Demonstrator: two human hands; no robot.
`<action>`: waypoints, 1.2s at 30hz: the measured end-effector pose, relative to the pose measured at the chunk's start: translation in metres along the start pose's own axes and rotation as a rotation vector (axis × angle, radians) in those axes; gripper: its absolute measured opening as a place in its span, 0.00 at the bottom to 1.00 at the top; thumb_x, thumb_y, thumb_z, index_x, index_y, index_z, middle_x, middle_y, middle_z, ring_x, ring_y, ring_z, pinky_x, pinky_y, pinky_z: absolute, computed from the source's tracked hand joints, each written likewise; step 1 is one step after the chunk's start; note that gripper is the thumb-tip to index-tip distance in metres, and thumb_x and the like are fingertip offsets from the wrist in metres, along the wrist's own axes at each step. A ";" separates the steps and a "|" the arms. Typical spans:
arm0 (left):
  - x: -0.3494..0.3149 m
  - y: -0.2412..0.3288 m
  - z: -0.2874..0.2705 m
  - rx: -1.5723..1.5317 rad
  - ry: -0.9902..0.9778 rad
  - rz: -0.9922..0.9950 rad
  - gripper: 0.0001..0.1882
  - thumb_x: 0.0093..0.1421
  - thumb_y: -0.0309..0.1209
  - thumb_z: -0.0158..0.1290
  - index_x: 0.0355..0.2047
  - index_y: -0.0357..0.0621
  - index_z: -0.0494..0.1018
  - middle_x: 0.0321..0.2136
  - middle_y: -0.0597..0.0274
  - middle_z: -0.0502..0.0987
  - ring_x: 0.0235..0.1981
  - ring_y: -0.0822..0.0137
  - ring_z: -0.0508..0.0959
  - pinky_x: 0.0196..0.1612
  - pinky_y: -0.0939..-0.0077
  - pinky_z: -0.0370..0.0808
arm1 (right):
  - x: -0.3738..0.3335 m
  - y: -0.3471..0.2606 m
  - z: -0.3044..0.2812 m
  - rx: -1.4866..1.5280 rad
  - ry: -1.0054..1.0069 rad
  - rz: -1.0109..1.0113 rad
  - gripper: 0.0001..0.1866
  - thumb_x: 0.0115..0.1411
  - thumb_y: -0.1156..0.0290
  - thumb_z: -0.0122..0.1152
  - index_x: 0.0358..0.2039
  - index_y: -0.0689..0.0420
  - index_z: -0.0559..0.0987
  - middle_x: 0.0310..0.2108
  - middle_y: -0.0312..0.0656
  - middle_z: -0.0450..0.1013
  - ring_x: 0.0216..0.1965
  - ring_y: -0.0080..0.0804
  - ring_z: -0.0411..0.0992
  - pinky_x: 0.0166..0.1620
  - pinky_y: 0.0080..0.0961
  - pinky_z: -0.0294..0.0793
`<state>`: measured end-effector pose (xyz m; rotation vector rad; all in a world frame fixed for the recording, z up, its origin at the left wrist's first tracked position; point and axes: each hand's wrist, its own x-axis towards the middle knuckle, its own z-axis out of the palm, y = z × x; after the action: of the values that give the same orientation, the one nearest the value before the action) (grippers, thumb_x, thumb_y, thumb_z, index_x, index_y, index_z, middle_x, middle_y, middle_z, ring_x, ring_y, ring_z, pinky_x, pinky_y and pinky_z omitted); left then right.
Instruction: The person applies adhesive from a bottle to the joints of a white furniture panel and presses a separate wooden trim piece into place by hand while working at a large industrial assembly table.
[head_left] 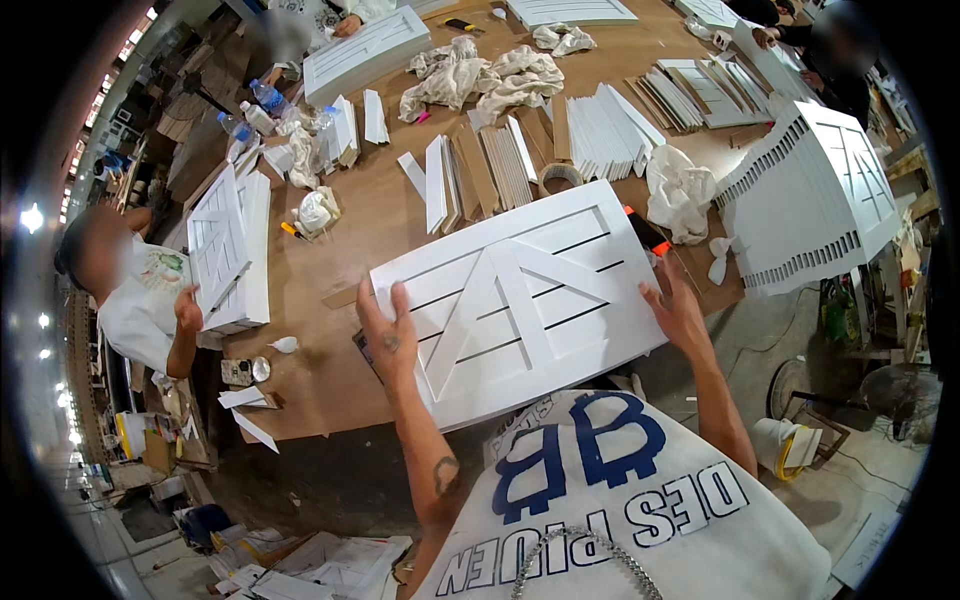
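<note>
A white slatted panel [482, 290] with raised diagonal and cross strips lies in front of me, slightly tilted in view, its near edge toward my body. At its left edge is my left hand [388, 335], thumb up over the face and the other fingers along the side. My right hand [682, 308] grips the opposite edge, thumb on the face, with some fingertips hidden. Beyond the right corner, a black and orange object [650, 232] is partly covered by the panel. Under the left edge, a dark item [364, 350] peeks out beside my wrist.
The brown-covered table [310, 380] bears white strips [605, 130], a tape roll [559, 179], crumpled cloths [680, 190] and bottles [268, 97]. Stacked white panels stand left [232, 250] and right [800, 205]. A person [140, 290] is at the left; others are at the far side.
</note>
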<state>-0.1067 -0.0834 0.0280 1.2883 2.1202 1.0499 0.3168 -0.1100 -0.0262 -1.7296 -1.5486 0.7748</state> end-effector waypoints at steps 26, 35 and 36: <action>0.019 0.019 -0.137 -1.258 -0.050 0.079 0.22 0.66 0.36 0.50 0.57 0.38 0.70 0.48 0.58 0.77 0.47 0.64 0.78 0.53 0.69 0.73 | 0.084 -0.186 -0.050 1.256 -0.157 -0.175 0.29 0.71 0.58 0.46 0.67 0.61 0.63 0.59 0.40 0.70 0.54 0.27 0.70 0.58 0.24 0.67; 0.030 -0.023 -0.164 -1.096 0.176 0.309 0.27 0.68 0.44 0.48 0.59 0.35 0.66 0.49 0.52 0.76 0.48 0.56 0.77 0.52 0.60 0.73 | 0.082 -0.187 -0.039 1.383 -0.111 -0.253 0.28 0.71 0.52 0.47 0.61 0.60 0.70 0.44 0.38 0.78 0.43 0.25 0.76 0.45 0.23 0.77; 0.032 -0.029 -0.168 -1.124 0.194 0.255 0.25 0.68 0.39 0.48 0.59 0.34 0.67 0.51 0.52 0.75 0.52 0.59 0.75 0.56 0.62 0.71 | 0.096 -0.168 -0.036 1.391 -0.063 -0.196 0.29 0.71 0.50 0.46 0.62 0.60 0.70 0.44 0.38 0.79 0.43 0.24 0.76 0.47 0.23 0.75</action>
<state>-0.2539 -0.1260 0.1086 0.8655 1.0601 2.0891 0.2577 -0.0077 0.1311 -0.5075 -0.7439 1.3312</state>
